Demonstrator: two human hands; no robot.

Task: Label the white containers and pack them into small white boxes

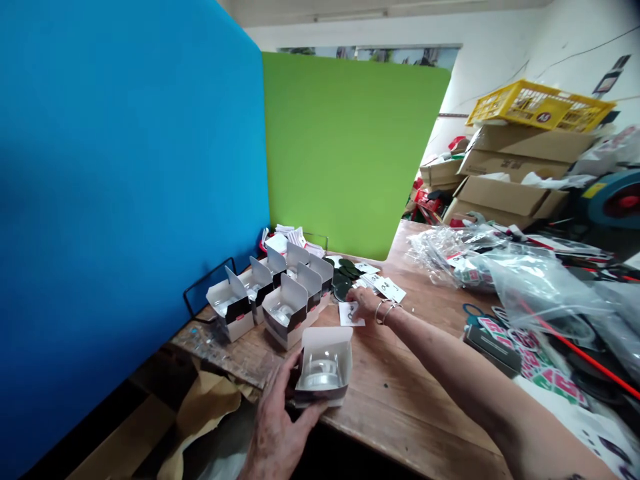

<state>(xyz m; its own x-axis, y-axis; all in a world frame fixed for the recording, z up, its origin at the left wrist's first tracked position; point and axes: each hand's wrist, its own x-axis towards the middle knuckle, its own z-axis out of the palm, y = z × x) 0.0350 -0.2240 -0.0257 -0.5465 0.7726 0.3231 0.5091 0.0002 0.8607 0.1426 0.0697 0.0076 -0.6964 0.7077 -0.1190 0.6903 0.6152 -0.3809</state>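
Note:
My left hand [280,417] grips the side of a small open carton [325,398] near the table's front edge. Inside that carton sits a clear plastic piece [321,373], and the lid flap stands up. Stretched forward, my right hand [365,303] has its fingers bent over a white printed card [351,315], beside a heap of dark green discs [343,288]. The fingertips partly cover the card. More printed cards [390,289] lie just beyond that hand. Left of it stand several open cartons [285,310] in rows, clear pieces showing in some.
Blue [130,167] and green [340,153] partitions border the table at left and back. A black wire frame [187,303] stands by the cartons. Plastic bags [545,280] and stickers [530,353] crowd the right side. Cardboard boxes [520,157] and a yellow crate [540,107] are stacked behind.

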